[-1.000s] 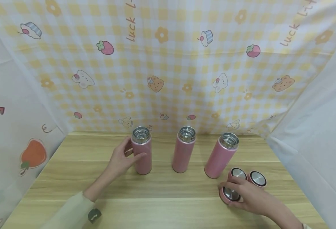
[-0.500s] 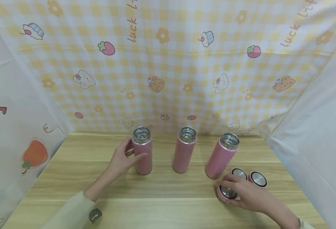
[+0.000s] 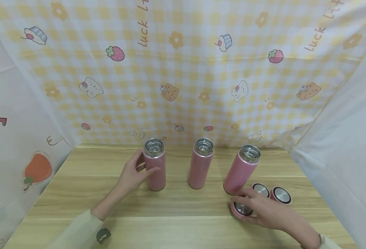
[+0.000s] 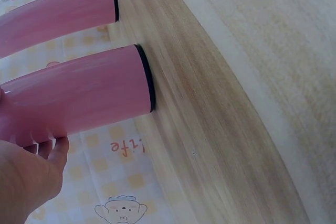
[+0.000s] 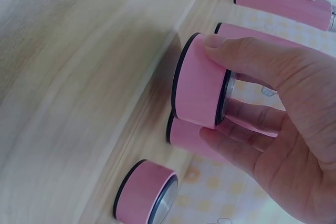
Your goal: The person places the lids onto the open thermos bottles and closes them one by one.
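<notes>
Three pink thermos bottles stand without lids, their steel mouths facing up. My left hand (image 3: pixel 134 174) grips the left bottle (image 3: pixel 156 171), thumb across the front and fingers behind; the left wrist view shows the fingertips along the side of that bottle (image 4: pixel 89 90). With thumb and fingers, my right hand (image 3: pixel 265 210) holds a pink thermos lid (image 3: pixel 237 211), its steel inside facing up, just in front of the right bottle (image 3: pixel 239 173). In the right wrist view the thumb presses one side of the held lid (image 5: pixel 197 87). The middle bottle (image 3: pixel 199 169) stands untouched.
Two more upturned lids sit at the right, one lid (image 3: pixel 261 189) partly behind my right hand and another lid (image 3: pixel 281 194) beside it. A checked cloth (image 3: pixel 186 69) hangs behind the wooden table (image 3: pixel 170 228). White cloth hangs at both sides.
My right hand has slid the held lid to the left and slightly back, away from the other two lids. The left hand and the bottles have stayed in place.
</notes>
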The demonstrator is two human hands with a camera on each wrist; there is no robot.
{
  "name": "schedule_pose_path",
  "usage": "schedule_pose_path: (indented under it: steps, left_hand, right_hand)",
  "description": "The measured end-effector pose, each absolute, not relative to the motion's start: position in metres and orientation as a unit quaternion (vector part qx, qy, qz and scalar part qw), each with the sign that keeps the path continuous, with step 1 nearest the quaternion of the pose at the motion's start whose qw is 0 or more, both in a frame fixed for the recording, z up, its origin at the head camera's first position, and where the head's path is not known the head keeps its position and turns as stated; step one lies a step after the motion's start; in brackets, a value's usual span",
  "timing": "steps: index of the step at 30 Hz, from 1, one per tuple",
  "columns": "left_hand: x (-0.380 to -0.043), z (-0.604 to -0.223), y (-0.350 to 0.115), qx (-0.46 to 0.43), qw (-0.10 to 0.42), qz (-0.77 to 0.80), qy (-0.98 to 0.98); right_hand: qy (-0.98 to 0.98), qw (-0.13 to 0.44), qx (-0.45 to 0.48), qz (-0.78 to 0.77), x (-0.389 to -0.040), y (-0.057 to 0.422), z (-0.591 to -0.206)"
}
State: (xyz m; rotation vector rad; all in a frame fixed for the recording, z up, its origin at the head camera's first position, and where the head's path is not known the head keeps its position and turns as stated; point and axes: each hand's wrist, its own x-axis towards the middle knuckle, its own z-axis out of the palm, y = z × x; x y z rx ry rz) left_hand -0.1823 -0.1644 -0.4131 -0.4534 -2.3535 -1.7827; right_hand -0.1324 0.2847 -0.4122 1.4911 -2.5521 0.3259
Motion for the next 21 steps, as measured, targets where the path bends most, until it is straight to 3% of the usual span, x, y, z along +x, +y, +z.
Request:
schedule_pose_path:
  steps: [21]
  left_hand:
    - [-0.182,-0.415,-0.164,-0.158,0.078,-0.597,-0.782]
  right_hand:
    - [-0.848,0.086,0.513,0.099,-0.136,0.257,-0.404]
